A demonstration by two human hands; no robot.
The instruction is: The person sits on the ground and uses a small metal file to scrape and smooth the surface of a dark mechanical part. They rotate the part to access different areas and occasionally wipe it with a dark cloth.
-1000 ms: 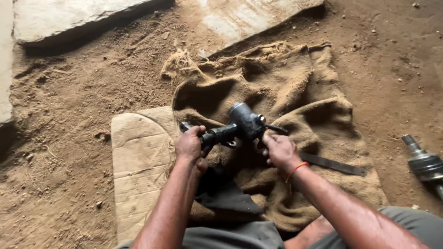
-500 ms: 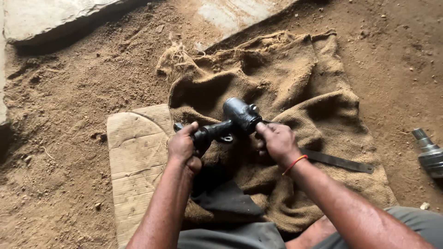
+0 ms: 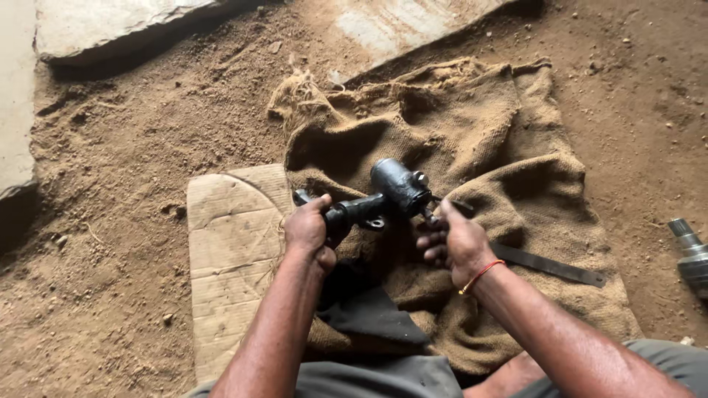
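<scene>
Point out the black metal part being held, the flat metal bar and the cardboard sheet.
Black metal part (image 3: pixel 398 186), head view: its rounded housing.
Flat metal bar (image 3: pixel 553 266), head view: middle of the strip on the sacking.
Cardboard sheet (image 3: pixel 228 243), head view: its bare upper half.

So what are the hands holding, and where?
A dark metal car part: left hand grips its narrow shaft end, right hand touches beneath its round head.
</scene>
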